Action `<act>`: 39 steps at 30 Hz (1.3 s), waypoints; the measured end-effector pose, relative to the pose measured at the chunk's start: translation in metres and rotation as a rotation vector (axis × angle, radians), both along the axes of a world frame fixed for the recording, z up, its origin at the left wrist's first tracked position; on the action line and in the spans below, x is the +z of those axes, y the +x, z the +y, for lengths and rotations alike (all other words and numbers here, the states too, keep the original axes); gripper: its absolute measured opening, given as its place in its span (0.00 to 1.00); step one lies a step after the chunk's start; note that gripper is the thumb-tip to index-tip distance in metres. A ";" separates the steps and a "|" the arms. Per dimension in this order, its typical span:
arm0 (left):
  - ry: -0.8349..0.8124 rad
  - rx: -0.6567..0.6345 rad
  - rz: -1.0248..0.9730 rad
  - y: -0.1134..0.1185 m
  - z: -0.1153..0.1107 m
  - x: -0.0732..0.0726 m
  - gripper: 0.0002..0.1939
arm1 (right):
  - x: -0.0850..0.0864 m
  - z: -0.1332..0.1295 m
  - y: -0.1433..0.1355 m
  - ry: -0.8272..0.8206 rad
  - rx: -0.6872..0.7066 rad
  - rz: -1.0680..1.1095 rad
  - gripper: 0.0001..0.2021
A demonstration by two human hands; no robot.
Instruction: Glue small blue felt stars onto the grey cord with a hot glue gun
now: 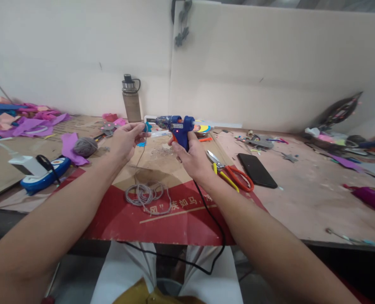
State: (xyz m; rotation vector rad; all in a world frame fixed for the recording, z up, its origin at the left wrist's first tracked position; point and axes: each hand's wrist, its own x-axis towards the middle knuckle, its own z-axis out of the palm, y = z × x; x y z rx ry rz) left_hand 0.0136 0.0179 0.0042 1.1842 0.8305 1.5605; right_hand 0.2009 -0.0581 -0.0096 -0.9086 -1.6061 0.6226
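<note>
My right hand (192,158) is wrapped round the handle of a blue hot glue gun (171,123), its nozzle pointing left and a small red light lit on its side. Between the fingers of my left hand (128,139) is a small blue felt piece (147,126), close to the nozzle. A grey yarn strand (141,156) runs down from that hand to a loose coil of grey yarn (143,194) on the red sheet (117,219). The gun's black cord (211,207) drops over the table edge. My fingers partly hide the felt piece.
Scissors with red handles (238,175) and a black phone (257,170) lie right of my hands. On the left are a blue power strip (44,177), a grey yarn ball (85,146) and felt scraps (29,124). A water bottle (131,101) stands by the wall.
</note>
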 end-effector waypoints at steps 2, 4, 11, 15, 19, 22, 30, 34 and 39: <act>0.000 -0.003 0.008 0.001 -0.003 0.001 0.05 | 0.001 -0.001 0.000 0.029 -0.068 -0.090 0.15; 0.007 -0.003 0.029 0.003 -0.005 0.002 0.05 | 0.003 -0.004 0.000 0.054 -0.136 -0.173 0.16; 0.031 0.023 0.095 0.003 -0.006 0.001 0.09 | 0.008 -0.010 -0.002 0.068 -0.208 -0.268 0.20; 0.058 0.029 0.119 0.003 -0.006 0.000 0.09 | 0.008 -0.011 -0.002 0.045 -0.219 -0.284 0.20; 0.088 0.032 0.121 0.005 -0.009 0.001 0.09 | 0.007 -0.011 -0.002 0.072 -0.204 -0.288 0.20; 0.091 0.044 0.131 0.006 -0.011 0.003 0.09 | 0.007 -0.011 -0.002 0.069 -0.210 -0.305 0.20; 0.110 0.054 0.152 0.006 -0.010 0.001 0.09 | 0.008 -0.011 -0.003 0.093 -0.202 -0.291 0.22; 0.106 0.056 0.150 0.006 -0.011 0.002 0.08 | 0.009 -0.013 -0.003 0.062 -0.222 -0.312 0.23; 0.110 0.051 0.137 0.007 -0.011 0.002 0.08 | 0.009 -0.014 -0.004 0.076 -0.216 -0.279 0.24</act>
